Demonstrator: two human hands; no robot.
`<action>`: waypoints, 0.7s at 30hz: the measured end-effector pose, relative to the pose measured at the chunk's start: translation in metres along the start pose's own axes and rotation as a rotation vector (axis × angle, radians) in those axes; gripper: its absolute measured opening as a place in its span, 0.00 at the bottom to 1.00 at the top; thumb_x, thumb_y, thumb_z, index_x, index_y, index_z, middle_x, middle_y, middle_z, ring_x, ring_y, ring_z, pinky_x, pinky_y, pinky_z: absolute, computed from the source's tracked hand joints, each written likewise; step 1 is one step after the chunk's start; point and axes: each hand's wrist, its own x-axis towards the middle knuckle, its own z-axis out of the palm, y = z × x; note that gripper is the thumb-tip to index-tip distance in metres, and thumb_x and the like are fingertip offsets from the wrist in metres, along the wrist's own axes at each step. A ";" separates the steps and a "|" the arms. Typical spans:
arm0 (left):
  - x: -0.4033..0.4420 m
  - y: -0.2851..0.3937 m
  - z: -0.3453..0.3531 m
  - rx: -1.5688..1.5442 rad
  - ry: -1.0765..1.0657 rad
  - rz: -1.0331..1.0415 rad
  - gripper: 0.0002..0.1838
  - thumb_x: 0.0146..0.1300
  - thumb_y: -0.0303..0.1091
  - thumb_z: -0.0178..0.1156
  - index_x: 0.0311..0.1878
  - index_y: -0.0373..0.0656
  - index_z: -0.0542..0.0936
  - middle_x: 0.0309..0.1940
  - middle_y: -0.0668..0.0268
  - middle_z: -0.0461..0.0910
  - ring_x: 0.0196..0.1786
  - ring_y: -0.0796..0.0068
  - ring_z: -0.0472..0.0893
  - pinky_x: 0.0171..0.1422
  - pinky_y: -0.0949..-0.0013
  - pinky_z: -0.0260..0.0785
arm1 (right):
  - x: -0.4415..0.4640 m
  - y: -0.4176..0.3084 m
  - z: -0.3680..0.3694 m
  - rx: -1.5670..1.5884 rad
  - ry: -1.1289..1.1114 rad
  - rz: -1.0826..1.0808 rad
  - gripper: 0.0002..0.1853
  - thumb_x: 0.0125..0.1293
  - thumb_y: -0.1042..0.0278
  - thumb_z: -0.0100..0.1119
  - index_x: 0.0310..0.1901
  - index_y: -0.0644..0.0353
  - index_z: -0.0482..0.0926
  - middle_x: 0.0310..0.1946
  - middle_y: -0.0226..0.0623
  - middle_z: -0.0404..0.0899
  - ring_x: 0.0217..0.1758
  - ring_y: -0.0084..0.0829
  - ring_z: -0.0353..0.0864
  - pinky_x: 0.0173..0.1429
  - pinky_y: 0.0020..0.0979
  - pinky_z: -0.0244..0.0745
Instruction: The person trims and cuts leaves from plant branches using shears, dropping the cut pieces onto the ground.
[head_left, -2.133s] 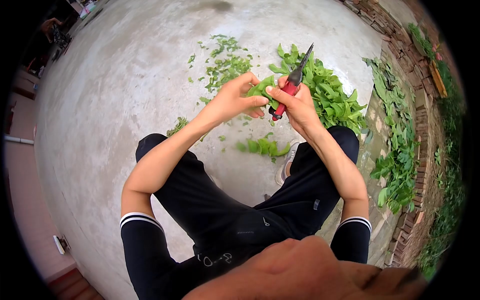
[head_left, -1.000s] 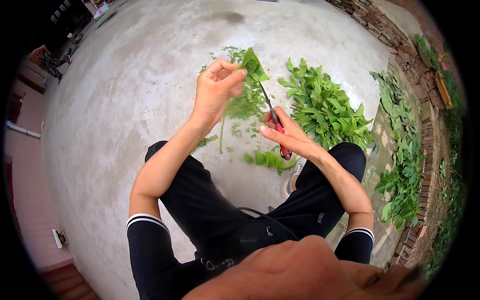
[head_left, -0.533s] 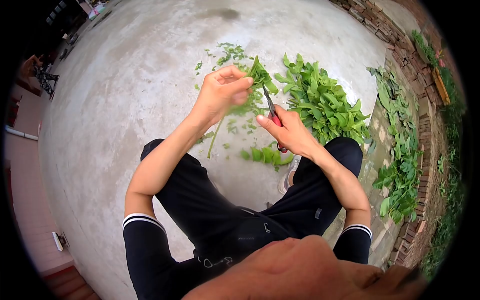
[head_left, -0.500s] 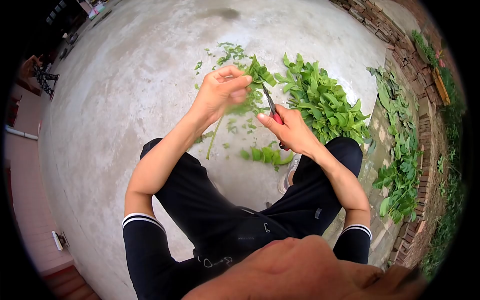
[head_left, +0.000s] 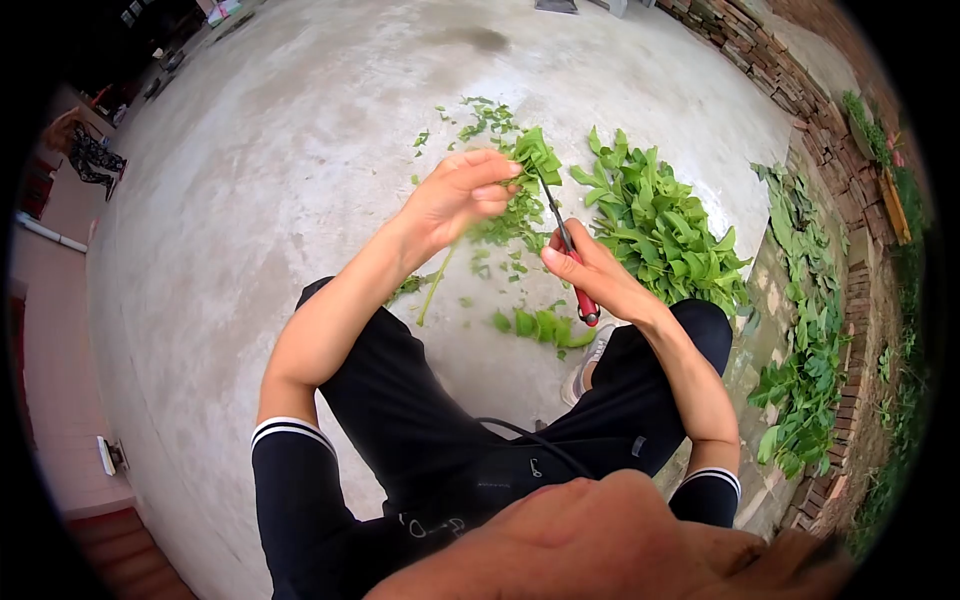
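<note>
My left hand (head_left: 458,198) is closed around a leafy green stem (head_left: 537,152). Its leaves stick out past the fingertips, and the bare stalk hangs down below the palm. Red-handled pruning shears (head_left: 586,308) are gripped in my right hand (head_left: 596,272), their dark narrow blades pointing up to the held leaves. Whether the blades touch the leaves I cannot tell. Beneath my hands, chopped leaf bits (head_left: 490,118) lie scattered on the concrete. To the right of them sits a big pile of leafy stems (head_left: 660,220). A loose leafy sprig (head_left: 541,327) lies nearer my feet.
Concrete floor (head_left: 250,200) spreads around me. More cut greenery (head_left: 800,330) lies along the right edge beside a low brick stack (head_left: 852,320). A person (head_left: 90,150) bends over at the far left. My shoe (head_left: 580,378) stands close to the loose sprig.
The view has shifted slightly. In my right hand the shears have turned, showing more of the red handle below the palm. My left hand still holds the stem.
</note>
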 end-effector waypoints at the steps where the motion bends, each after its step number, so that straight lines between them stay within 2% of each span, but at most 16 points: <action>1: -0.002 -0.004 0.003 0.031 -0.012 -0.004 0.08 0.70 0.21 0.62 0.36 0.43 0.73 0.28 0.76 0.67 0.23 0.90 0.61 0.23 0.81 0.51 | 0.000 -0.002 -0.001 -0.011 -0.006 0.017 0.34 0.72 0.29 0.52 0.49 0.62 0.68 0.34 0.34 0.69 0.32 0.22 0.68 0.33 0.27 0.67; 5: -0.007 -0.013 0.012 0.121 -0.012 -0.037 0.07 0.69 0.22 0.63 0.35 0.42 0.77 0.26 0.76 0.70 0.22 0.90 0.63 0.24 0.79 0.53 | 0.003 0.000 0.001 -0.010 0.068 0.008 0.32 0.73 0.33 0.54 0.46 0.63 0.68 0.32 0.34 0.69 0.28 0.21 0.68 0.31 0.27 0.66; 8: -0.003 -0.014 0.003 0.237 -0.004 -0.051 0.05 0.69 0.23 0.64 0.36 0.41 0.79 0.26 0.75 0.72 0.23 0.89 0.65 0.25 0.78 0.55 | 0.004 0.000 0.003 -0.082 0.090 -0.005 0.27 0.76 0.40 0.55 0.40 0.62 0.70 0.26 0.29 0.68 0.23 0.20 0.65 0.27 0.26 0.65; 10: 0.004 -0.018 -0.014 0.217 -0.064 -0.073 0.04 0.68 0.23 0.65 0.36 0.40 0.79 0.26 0.73 0.74 0.22 0.88 0.65 0.25 0.78 0.56 | 0.007 0.007 0.005 0.005 0.069 0.051 0.23 0.77 0.44 0.55 0.34 0.58 0.69 0.19 0.24 0.64 0.17 0.18 0.61 0.23 0.26 0.64; 12: 0.007 -0.022 -0.018 0.155 -0.042 -0.068 0.04 0.68 0.22 0.65 0.36 0.38 0.79 0.26 0.71 0.74 0.22 0.87 0.65 0.25 0.78 0.55 | 0.006 0.002 0.001 0.167 0.071 0.156 0.25 0.75 0.44 0.59 0.28 0.57 0.69 0.15 0.25 0.65 0.18 0.20 0.66 0.23 0.28 0.66; 14: 0.004 -0.021 -0.014 0.150 -0.053 -0.060 0.04 0.68 0.21 0.64 0.37 0.37 0.78 0.26 0.69 0.74 0.22 0.87 0.65 0.24 0.77 0.54 | 0.013 0.016 -0.004 0.532 0.004 0.198 0.24 0.76 0.43 0.57 0.30 0.55 0.68 0.16 0.23 0.62 0.16 0.20 0.62 0.23 0.28 0.68; 16: 0.000 -0.020 -0.009 0.146 -0.057 -0.036 0.05 0.69 0.21 0.63 0.37 0.36 0.77 0.26 0.69 0.74 0.22 0.86 0.64 0.23 0.77 0.54 | 0.015 0.011 -0.004 0.721 0.112 0.219 0.23 0.77 0.43 0.54 0.32 0.54 0.66 0.16 0.21 0.57 0.14 0.21 0.55 0.22 0.31 0.65; 17: 0.001 -0.021 -0.010 0.173 -0.074 0.000 0.05 0.70 0.21 0.63 0.40 0.38 0.75 0.26 0.70 0.72 0.23 0.86 0.64 0.24 0.76 0.54 | 0.017 0.019 -0.008 0.640 0.122 0.183 0.23 0.77 0.41 0.54 0.34 0.54 0.68 0.18 0.22 0.60 0.18 0.22 0.62 0.27 0.31 0.70; 20: 0.006 -0.018 -0.012 0.110 -0.034 0.181 0.07 0.71 0.23 0.62 0.45 0.40 0.72 0.26 0.72 0.70 0.24 0.84 0.64 0.26 0.76 0.54 | 0.022 0.025 -0.003 0.630 0.110 0.106 0.23 0.77 0.41 0.53 0.37 0.55 0.69 0.22 0.23 0.65 0.24 0.23 0.69 0.33 0.30 0.74; 21: 0.010 -0.016 -0.018 0.091 -0.074 0.250 0.12 0.70 0.23 0.63 0.49 0.40 0.68 0.28 0.70 0.72 0.26 0.84 0.66 0.27 0.74 0.55 | 0.018 0.020 -0.001 0.590 0.081 0.115 0.22 0.76 0.41 0.53 0.39 0.54 0.70 0.26 0.24 0.68 0.30 0.23 0.73 0.38 0.29 0.75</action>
